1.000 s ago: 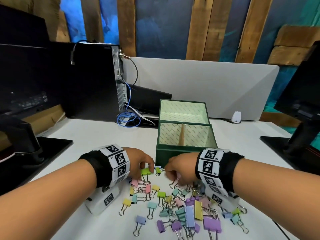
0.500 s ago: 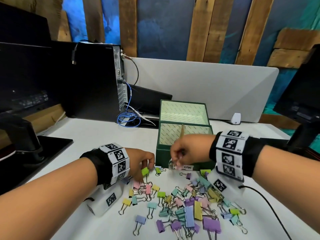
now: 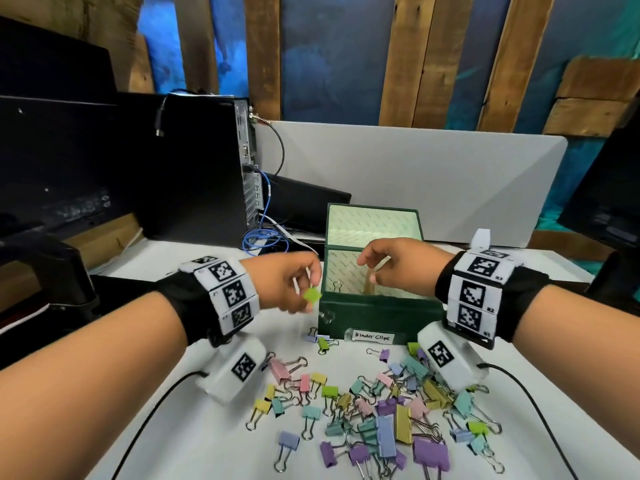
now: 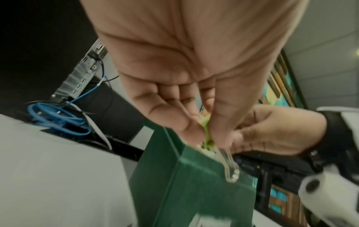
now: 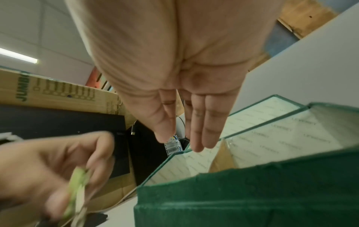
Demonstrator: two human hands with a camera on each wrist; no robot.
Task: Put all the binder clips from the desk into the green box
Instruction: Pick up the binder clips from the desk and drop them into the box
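A dark green box (image 3: 374, 315) with a pale lining and a "Binder Clips" label stands open mid-desk. My left hand (image 3: 294, 285) hovers just left of its front corner and pinches a lime green binder clip (image 3: 312, 295) (image 4: 207, 135) between thumb and fingers, wire handles hanging. My right hand (image 3: 388, 261) (image 5: 186, 138) is over the box opening with straight fingers and holds nothing. One clip's wire handle (image 3: 336, 286) shows inside the box. Several pastel binder clips (image 3: 381, 410) lie scattered on the white desk in front of the box.
A black computer tower (image 3: 194, 168) with a coiled blue cable (image 3: 265, 237) stands behind left. Monitor stands sit at the left (image 3: 52, 282) and right (image 3: 616, 271) edges. A grey partition (image 3: 433, 181) runs behind the box. Cables from the wrist cameras trail over the desk.
My right hand rose from the clip pile to above the box and let go of its clip. My left hand lifted the lime green clip off the desk toward the box.
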